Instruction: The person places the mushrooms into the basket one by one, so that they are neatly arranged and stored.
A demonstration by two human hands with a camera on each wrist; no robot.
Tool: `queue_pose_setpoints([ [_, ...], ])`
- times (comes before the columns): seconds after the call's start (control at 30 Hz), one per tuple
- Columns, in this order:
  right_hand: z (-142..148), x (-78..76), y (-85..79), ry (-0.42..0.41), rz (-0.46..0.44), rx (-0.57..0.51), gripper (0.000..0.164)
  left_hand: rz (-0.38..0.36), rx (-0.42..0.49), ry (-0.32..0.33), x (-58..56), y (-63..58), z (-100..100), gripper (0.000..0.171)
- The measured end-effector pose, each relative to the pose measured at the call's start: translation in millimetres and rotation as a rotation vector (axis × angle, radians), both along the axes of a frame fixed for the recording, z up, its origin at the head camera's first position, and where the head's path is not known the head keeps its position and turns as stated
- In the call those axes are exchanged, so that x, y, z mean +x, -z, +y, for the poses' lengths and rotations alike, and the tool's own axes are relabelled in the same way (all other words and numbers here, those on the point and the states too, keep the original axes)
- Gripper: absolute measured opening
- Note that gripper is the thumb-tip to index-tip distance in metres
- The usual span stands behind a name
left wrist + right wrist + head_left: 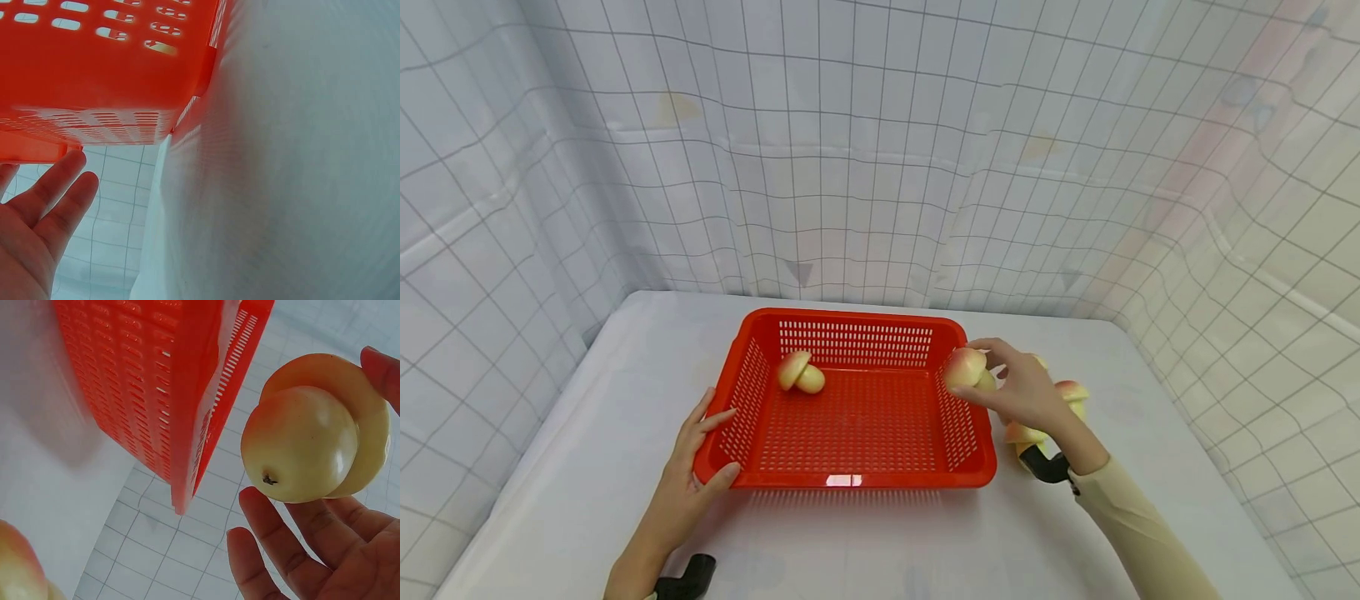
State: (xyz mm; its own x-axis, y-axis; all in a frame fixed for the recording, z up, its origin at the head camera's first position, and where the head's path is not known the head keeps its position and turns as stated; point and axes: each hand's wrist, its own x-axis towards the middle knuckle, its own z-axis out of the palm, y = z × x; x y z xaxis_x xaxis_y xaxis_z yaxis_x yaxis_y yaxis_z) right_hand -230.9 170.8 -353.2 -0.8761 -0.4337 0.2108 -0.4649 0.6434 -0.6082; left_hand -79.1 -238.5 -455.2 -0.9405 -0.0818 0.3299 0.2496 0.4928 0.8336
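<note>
Basket (850, 425) of red plastic, with many small holes in its walls, stands on the white-covered table (587, 467), closer to the far edge and well apart from the left and right edges. The person's left hand (688, 475) is at the basket's near left corner: the thumb lies on the rim there, one finger reaches over the left rim, and other fingers are along the outside. The visible fingers are rather straight and touch the basket without clenching it.

The right hand (1018, 387) grasps one mushroom (964, 367) between thumb and fingers. This mushroom is pale yellow with a reddish cap, and it is in the air at the basket's right rim; the right wrist view shows a gap between them. In that view, the round stem has a small dark mark.

Inside the basket, near its far left corner, a second mushroom (809, 379) lies on its side. Further mushrooms (1071, 393) lie between the basket and the table's right edge, partly hidden by the right hand; I cannot tell exactly how many. A white curtain (880, 183) with dark grid lines hangs beyond the table's far edge. A beige sleeve (1138, 525) covers the right forearm.
</note>
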Motion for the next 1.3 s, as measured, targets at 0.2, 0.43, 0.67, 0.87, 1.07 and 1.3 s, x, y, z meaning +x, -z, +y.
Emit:
queue_pose_setpoints([
  [0.2,-11,-9.1,-2.5,-0.074,-0.016,-0.003,0.061,0.004,0.005,0.006,0.0,-1.7,1,0.06],
  [0.43,-26,-18.8,-11.4,-0.165,-0.042,0.006,0.058,0.006,-0.004,0.006,-0.5,-2.0,1,0.061],
  [0.67,-43,-30.0,-23.3,-0.222,-0.064,0.062,0.06,0.013,-0.008,0.005,-0.6,-1.5,0,0.06],
  [0.87,-59,-39.3,-27.8,-0.258,-0.11,0.097,0.063,0.006,-0.021,-0.002,-0.2,1.0,0,0.059],
  [1.07,-76,-45.3,-27.7,-0.298,-0.143,0.111,0.06,0.001,-0.031,-0.013,-0.1,3.7,0,0.059],
  [1.3,-94,-53.6,-21.4,-0.337,-0.171,0.126,0.056,0.003,-0.035,-0.019,-0.1,1.9,1,0.06],
])
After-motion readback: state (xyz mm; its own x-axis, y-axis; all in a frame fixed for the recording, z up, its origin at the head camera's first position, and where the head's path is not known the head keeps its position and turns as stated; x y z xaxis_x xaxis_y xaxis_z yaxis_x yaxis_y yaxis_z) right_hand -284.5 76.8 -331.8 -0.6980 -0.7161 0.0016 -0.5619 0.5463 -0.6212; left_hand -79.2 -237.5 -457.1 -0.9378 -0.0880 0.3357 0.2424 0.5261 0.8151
